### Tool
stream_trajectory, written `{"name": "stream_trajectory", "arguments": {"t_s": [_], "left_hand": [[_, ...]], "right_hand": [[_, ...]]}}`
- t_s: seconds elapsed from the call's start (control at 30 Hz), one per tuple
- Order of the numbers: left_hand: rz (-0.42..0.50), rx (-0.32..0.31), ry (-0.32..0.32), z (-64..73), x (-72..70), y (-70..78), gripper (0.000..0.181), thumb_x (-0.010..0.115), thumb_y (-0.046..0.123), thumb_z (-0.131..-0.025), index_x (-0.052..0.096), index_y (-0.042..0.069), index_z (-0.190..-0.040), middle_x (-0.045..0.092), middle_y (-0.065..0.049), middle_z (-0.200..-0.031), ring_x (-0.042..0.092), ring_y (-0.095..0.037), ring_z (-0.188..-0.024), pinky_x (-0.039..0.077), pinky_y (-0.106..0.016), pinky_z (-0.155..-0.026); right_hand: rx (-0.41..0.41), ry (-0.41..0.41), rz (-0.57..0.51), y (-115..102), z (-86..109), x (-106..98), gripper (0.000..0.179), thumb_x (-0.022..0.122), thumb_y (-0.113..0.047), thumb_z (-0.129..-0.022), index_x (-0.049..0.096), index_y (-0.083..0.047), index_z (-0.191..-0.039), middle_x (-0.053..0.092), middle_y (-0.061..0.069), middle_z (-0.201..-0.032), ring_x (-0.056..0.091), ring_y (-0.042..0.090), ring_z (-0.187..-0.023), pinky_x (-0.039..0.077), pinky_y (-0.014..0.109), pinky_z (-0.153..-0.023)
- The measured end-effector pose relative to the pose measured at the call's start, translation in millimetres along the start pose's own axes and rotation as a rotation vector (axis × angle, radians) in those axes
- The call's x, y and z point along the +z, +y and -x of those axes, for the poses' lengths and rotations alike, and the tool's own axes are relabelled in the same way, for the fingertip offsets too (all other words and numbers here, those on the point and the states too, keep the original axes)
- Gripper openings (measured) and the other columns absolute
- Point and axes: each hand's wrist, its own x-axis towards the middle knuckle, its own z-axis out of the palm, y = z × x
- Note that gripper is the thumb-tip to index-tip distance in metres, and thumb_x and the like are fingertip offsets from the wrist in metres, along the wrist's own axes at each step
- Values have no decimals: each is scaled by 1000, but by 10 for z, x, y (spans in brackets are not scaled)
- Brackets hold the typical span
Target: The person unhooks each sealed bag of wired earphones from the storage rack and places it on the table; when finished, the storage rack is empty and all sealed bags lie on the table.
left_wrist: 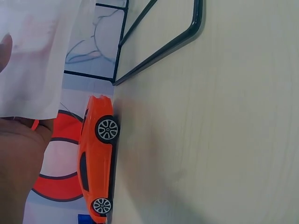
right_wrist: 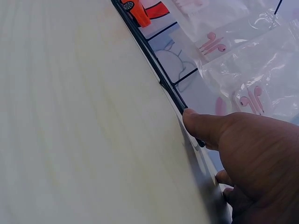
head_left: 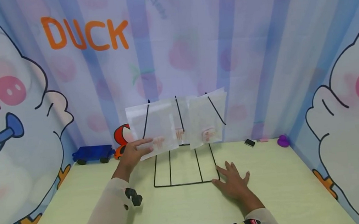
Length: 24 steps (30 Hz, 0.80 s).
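Observation:
A black wire rack (head_left: 186, 184) stands on the table, with translucent plastic bags on its three upper prongs. Pink earphones show on the left bag (head_left: 162, 120), the middle bag (head_left: 183, 108) and the right bag (head_left: 199, 115). My left hand (head_left: 132, 157) pinches the lower left edge of the left bag, thumb in front and fingers partly hidden behind it. At the rack's front right corner, my right hand (head_left: 233, 182) has its fingers spread. Its thumb (right_wrist: 205, 125) touches the base wire.
An orange toy car (left_wrist: 96, 158) and a blue toy wagon (head_left: 94, 153) stand at the back left. Along the back right lie a small black object (head_left: 250, 143), a pink block (head_left: 263, 140) and a purple toy (head_left: 283, 141). A printed curtain (head_left: 241, 49) rises behind the table.

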Motion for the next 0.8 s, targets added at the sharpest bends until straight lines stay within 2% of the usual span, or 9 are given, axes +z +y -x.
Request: {"name": "stream_trajectory", "arguments": {"t_s": [0.17,0.3,0.43,0.63,0.8], "left_hand": [[-13,15,-3,18,32,-6,48,85,31,-96,75,25,-143,55,-7,-167,38,-41,-162,26,-79,-127],[-30,-4,23,41,44,-16,48,85,33,-96,75,28,-143,55,-5,-167,38,-39,-163,27,-78,-127],[-7,4,58,79,65,-12,46,86,29,-95,77,25,-140,58,-6,-164,40,-39,-161,28,-77,-127],[16,36,97,137,128,-19,44,87,22,-94,79,23,-137,61,-11,-161,48,-41,-155,40,-72,-124],[39,15,144,221,159,-4,46,89,18,-90,80,21,-135,60,-12,-160,51,-39,-151,47,-66,-121]], "right_hand": [[10,-10,1,10,-14,-9,66,66,-48,-106,53,-19,-163,25,25,-180,13,51,-169,-10,89,-120],[12,-10,6,10,-16,-9,66,66,-50,-105,53,-20,-163,26,25,-179,13,51,-169,-9,90,-120],[4,4,3,14,-22,4,66,67,-49,-104,54,-19,-162,28,26,-178,16,52,-168,-8,90,-120],[23,-15,22,20,-25,-8,66,65,-49,-105,52,-20,-163,25,25,-180,13,50,-169,-8,89,-121],[28,-19,19,-12,-15,-26,66,66,-50,-106,53,-20,-163,25,25,-180,13,50,-169,-9,89,-121]]}}
